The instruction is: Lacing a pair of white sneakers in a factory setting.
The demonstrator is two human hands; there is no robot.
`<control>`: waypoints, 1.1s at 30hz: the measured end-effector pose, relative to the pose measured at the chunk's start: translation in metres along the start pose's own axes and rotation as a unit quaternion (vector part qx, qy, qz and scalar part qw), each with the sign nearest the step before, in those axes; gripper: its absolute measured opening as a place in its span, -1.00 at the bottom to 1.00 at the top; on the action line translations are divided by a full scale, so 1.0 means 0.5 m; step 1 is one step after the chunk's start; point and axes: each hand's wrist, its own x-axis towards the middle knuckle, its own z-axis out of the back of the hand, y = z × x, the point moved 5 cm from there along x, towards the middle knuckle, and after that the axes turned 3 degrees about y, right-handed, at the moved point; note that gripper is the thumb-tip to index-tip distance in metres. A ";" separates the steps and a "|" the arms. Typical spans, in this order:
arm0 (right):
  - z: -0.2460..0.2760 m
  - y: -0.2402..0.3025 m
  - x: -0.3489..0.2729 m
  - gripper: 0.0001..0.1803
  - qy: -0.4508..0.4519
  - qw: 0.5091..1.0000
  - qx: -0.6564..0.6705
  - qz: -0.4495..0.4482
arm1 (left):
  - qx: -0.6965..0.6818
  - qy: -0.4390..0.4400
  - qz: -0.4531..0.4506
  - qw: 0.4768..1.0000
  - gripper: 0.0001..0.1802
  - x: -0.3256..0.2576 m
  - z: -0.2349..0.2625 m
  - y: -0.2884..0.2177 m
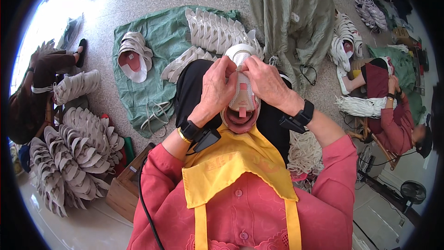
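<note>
A white mesh shoe upper point(241, 93) with a pink lining and pink tongue rests on my black-clad lap, its opening toward me. My left hand point(217, 85) grips its left side near the lace area. My right hand point(264, 81) pinches the top of the upper beside the left thumb. Both wrists wear black bands with small black devices. A yellow apron point(231, 166) over a pink top fills the lower view.
A green sack point(157, 41) on the floor holds rows of white uppers point(215, 30). A big pile of uppers point(74, 157) lies at left by a wooden crate point(127, 187). Seated people work at left point(34, 97) and right point(393, 111). White laces point(305, 153) lie by my right knee.
</note>
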 end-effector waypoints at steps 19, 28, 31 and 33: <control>0.015 0.014 -0.015 -0.81 -0.031 0.998 -0.009 -0.062 | -0.043 0.158 -0.006 0.987 -0.89 0.054 0.018 0.044; 0.015 0.017 -0.022 -0.79 -0.045 0.995 -0.013 -0.086 | -0.033 0.134 0.040 0.990 -0.94 0.048 0.090 0.041; 0.024 0.012 -0.037 -0.80 -0.048 0.994 -0.007 -0.101 | -0.153 0.129 0.106 0.974 -0.91 0.047 0.194 0.069; 0.032 0.009 -0.050 -0.81 -0.055 0.993 0.015 -0.101 | -0.114 0.100 0.112 0.982 -0.89 0.035 0.308 0.083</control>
